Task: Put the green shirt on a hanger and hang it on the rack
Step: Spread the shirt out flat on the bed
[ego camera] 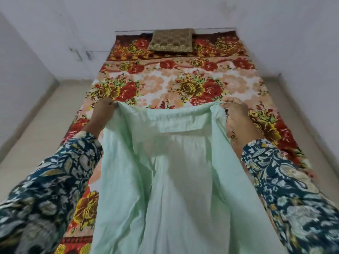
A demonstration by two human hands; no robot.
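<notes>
Firmly, both hands [102, 114] [236, 118] on green shirt [176, 162]

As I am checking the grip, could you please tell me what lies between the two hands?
In the head view, the green shirt spans from the left hand to the right hand, held above the floral bedspread.

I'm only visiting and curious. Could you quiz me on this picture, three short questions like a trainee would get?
1. True or false: the green shirt lies folded flat on the bedspread.
2. What rests at the bedspread's far end? A) a brown patterned cushion B) a hanger C) a basket
3. Fill in: the bedspread is printed with large ____.
Key: 1 false, the left hand and right hand hold it up by its top edge; 2 A; 3 flowers.
</notes>
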